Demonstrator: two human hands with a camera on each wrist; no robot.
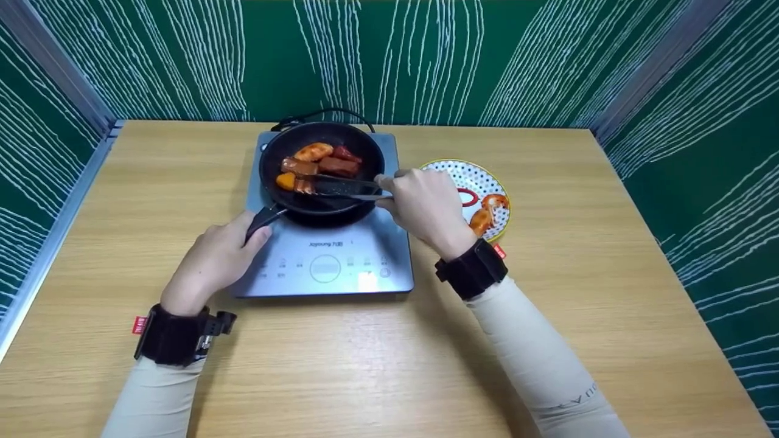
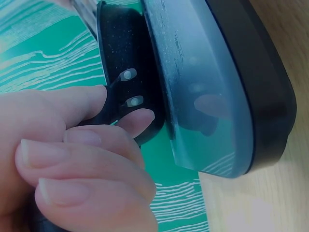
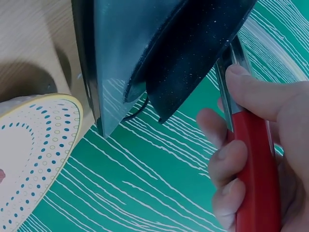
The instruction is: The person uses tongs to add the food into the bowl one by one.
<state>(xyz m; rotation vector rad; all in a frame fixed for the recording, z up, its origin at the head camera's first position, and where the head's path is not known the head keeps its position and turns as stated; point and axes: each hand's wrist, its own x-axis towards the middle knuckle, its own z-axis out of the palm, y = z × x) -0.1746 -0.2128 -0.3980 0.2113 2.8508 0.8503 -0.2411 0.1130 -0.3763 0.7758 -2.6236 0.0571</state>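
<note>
We see a wooden table (image 1: 341, 371) bearing a Joyoung induction cooker (image 1: 328, 255); over its rear, a black frying pan (image 1: 368, 152); to the right, a dotted plate (image 1: 478, 175). The left hand (image 1: 210, 255) grips the pan's handle (image 1: 263, 219); the right hand (image 1: 426, 201) grasps red-handled tongs (image 3: 256, 169), tips at a scored brown piece (image 1: 305, 186) inside the pan; whether they pinch it, we cannot tell.

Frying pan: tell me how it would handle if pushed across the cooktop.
The frying pan would likely slide easily, since the cooktop beneath looks smooth and glossy. Its food pieces may shift, lying separate inside. The handle, held by the left hand, should probably help check any swing.
</note>
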